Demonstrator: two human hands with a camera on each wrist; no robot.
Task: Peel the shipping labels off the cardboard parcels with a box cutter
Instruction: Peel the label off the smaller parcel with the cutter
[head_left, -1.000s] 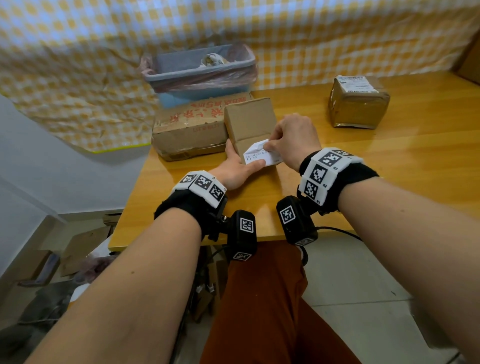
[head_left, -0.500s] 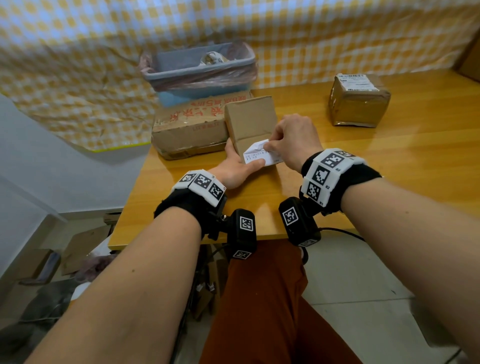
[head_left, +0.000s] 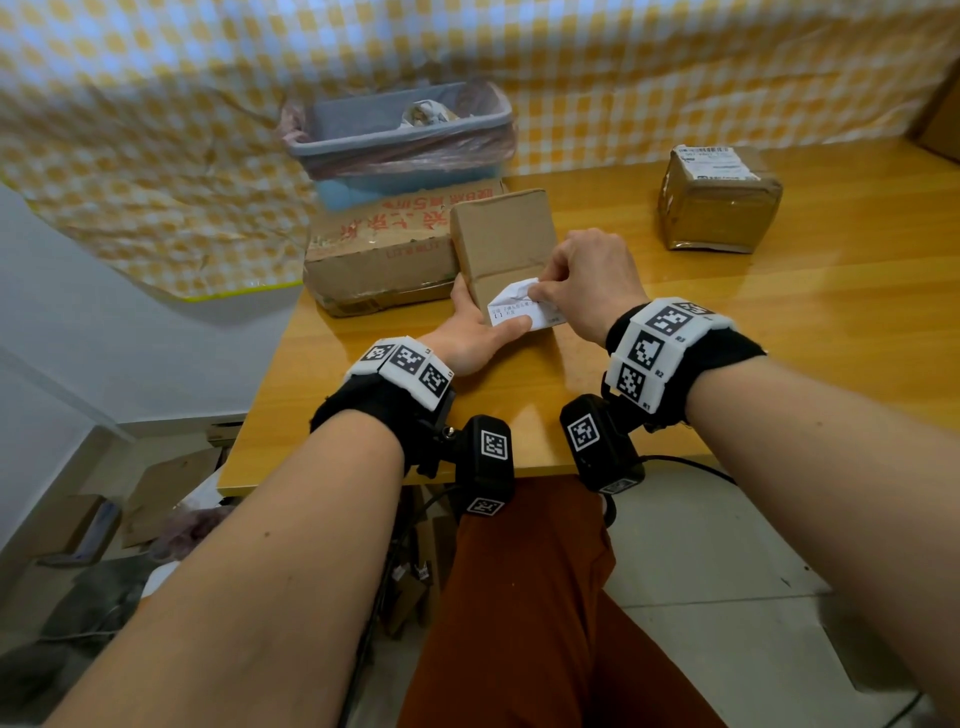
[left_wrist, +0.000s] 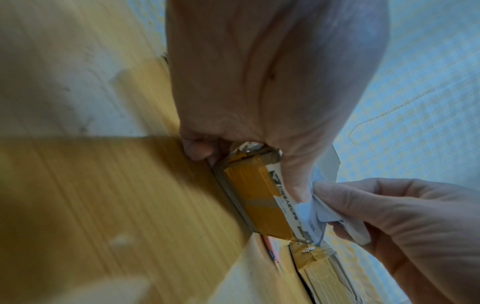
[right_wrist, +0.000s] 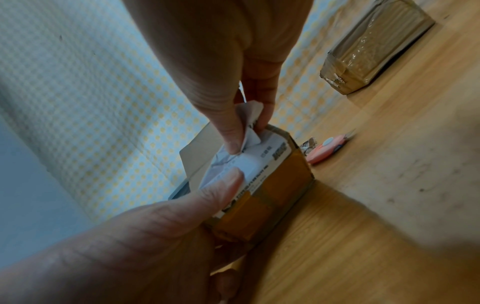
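- Thumb and forefinger of your right hand (head_left: 592, 278) pinched the crumpled, lifted part of the white shipping label (head_left: 522, 306), the other fingers curled in.
- Your left hand (head_left: 470, 332) gripped the small parcel (head_left: 501, 234) from its left side, thumb pressed flat on the part of the label that was stuck down at the near top edge.
- The small parcel sat on the wooden table (head_left: 779, 322), near the front edge, with orange-brown tape over its near end in the wrist views.
- The pink box cutter (right_wrist: 327, 148) lay on the table just beside the far right corner of the parcel, in neither hand; a scrap of crumpled paper lay against it.
- A larger, printed carton (head_left: 379, 254) stood directly left of and behind the small parcel, touching it.
- A grey bin (head_left: 397, 135) with a plastic liner stood behind that carton.
- A taped parcel (head_left: 719, 208) with its label on top sat well apart to the right.
- Checked yellow cloth (head_left: 156, 130) hung behind the table.
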